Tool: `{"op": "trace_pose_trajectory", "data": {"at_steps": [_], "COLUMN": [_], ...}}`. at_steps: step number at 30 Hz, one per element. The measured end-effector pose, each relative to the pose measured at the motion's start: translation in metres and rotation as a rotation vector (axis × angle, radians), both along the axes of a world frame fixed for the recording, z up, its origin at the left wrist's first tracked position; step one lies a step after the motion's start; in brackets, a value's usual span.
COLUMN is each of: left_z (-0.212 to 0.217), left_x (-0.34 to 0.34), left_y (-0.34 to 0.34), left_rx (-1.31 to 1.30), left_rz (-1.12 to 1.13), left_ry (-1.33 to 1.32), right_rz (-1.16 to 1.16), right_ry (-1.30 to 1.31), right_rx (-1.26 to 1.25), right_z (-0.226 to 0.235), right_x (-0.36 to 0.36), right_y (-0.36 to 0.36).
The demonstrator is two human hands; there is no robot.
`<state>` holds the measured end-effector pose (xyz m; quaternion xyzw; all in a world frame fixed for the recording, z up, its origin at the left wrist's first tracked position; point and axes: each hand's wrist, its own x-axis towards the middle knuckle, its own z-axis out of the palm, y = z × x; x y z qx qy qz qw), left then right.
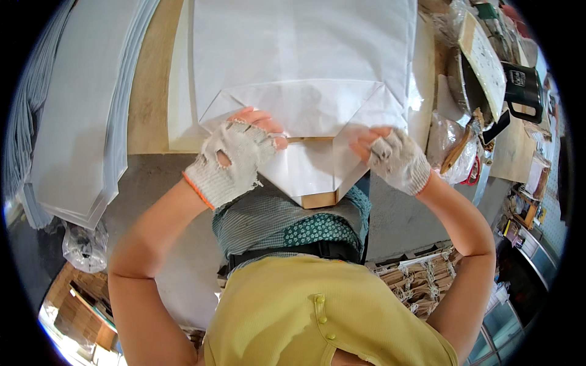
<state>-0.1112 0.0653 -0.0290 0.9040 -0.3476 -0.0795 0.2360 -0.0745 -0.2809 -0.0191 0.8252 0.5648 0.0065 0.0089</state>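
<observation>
Under both gloved hands, white paper bag lies flat, bottom folded.

A pale wooden desk stands over a grey concrete floor. A stack of white paper sheets lies at left; bundled brown paper handles sit lower right. Daylight brightens the lower left corner.

Matt white paper bag on a smooth wooden table; beside it, seemingly glossy plastic wrap. Both hands, left and right, wear frayed knitted cloth gloves.
</observation>
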Motion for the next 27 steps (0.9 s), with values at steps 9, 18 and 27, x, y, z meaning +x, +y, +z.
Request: {"op": "trace_pose_trajectory", "data": {"at_steps": [9, 18, 27], "left_z": [0.006, -0.033, -0.044], "left_x": [0.033, 0.028, 0.026], "left_y": [-0.008, -0.053, -0.114], "left_rx": [0.035, 0.22, -0.166], "left_rz": [0.11, 0.624, 0.467], "left_ry": [0.057, -0.251, -0.196], "right_rz": [-0.635, -0.813, -1.054], "right_ry": [0.4, 0.091, 0.12], "right_rx": [0.693, 0.647, 0.701], "right_z": [-0.038, -0.048, -0.05], "right_x": [0.02, 0.02, 0.028], "right_y": [0.05, 0.073, 0.095]}}
